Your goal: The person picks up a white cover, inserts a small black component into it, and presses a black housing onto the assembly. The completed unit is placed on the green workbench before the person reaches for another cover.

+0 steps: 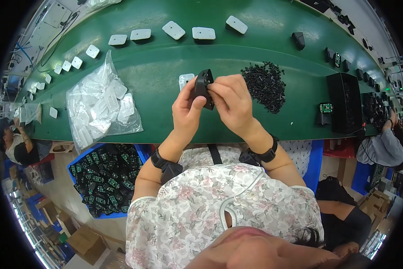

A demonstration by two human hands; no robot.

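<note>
Above the front of the table, my left hand grips a black plastic housing, tilted on edge. The fingers of my right hand are pinched together against the housing's right-hand face. Whatever small piece they hold, if any, is hidden by the fingertips. Partly behind my left hand, a white cover lies on the table. Just right of my right hand spreads a heap of small black parts.
A clear bag of white covers lies left on the green table. White-topped housings line the far side. A black box stands right, beside a circuit-board housing. Below left, a blue bin holds circuit-board assemblies. Co-workers sit at both sides.
</note>
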